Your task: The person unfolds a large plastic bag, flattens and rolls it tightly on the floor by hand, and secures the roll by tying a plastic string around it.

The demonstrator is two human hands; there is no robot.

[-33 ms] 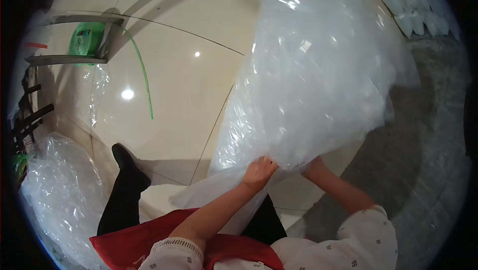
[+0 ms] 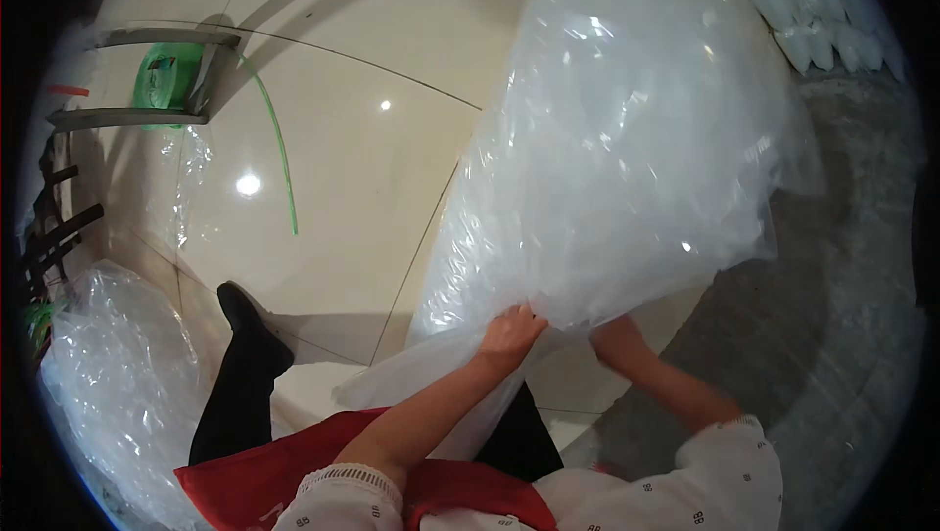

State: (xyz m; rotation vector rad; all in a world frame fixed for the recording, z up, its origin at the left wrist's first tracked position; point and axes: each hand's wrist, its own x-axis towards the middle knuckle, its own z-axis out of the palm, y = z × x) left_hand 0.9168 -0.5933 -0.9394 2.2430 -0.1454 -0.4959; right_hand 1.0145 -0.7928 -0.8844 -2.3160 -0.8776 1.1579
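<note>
A large clear plastic bag (image 2: 627,169), puffed out and full of whitish contents that I cannot make out, stretches from my body toward the far right. At its near end the plastic is gathered, and my left hand (image 2: 511,333) is closed around that gathered part. A loose flap of plastic (image 2: 392,376) hangs from under this hand toward my lap. Just right of it, my right hand (image 2: 617,340) is at the bag's near edge; its fingers are blurred and partly hidden by plastic, so its grip does not show.
Another filled clear bag (image 2: 122,374) leans at the near left. Far left, a grey frame (image 2: 147,118) surrounds a green roll (image 2: 168,79), with a green strip (image 2: 279,139) trailing onto the tiles. White packs (image 2: 808,17) are stacked far right, beyond the grey floor (image 2: 783,335).
The bag's surface folds and highlights have shifted, and its far left edge has moved slightly right. My right hand has moved slightly left and down. My left hand keeps its hold.
</note>
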